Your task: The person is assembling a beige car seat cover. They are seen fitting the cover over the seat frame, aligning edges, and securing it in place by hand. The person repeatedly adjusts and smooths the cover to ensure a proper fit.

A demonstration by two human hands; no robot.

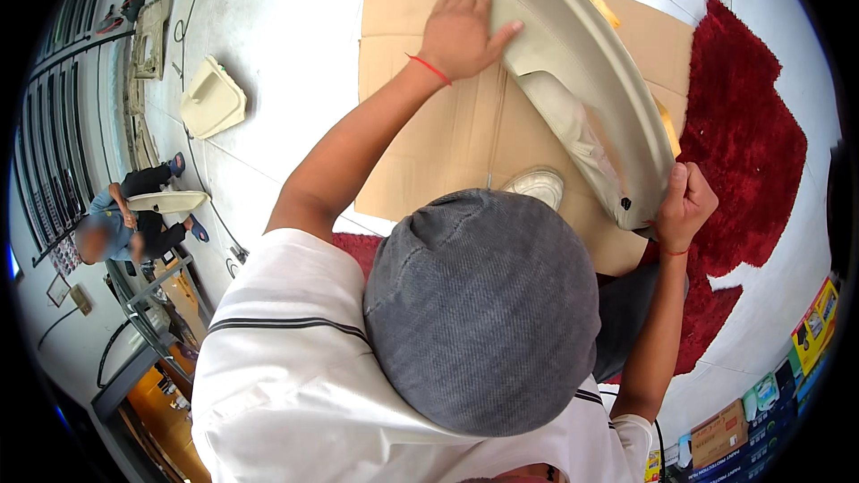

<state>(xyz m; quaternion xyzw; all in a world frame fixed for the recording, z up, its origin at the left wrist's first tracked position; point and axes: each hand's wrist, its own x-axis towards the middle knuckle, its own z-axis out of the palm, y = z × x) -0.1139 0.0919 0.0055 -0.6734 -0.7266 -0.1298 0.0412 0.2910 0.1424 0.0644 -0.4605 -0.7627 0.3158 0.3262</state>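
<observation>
A long beige car door panel (582, 54) slants across the upper middle, its curved edge toward the right. My left hand (465, 25) lies open on its upper left part, fingers flat and thumb spread. At the panel's lower right end my right hand (687, 203) is closed round the edge, with the fingers curled and the thumb up. Between the hands, a recessed lower section (564, 116) of the panel carries a wrinkled, shiny patch. Yellow material (667, 125) shows behind the curved edge.
Flattened cardboard (429, 143) lies under the panel, with a dark red rug (743, 125) at the right. Another beige panel (215, 98) rests on the floor at the left. Beyond it sits a person (125, 215) holding a beige part. Boxes (718, 434) stand at the lower right.
</observation>
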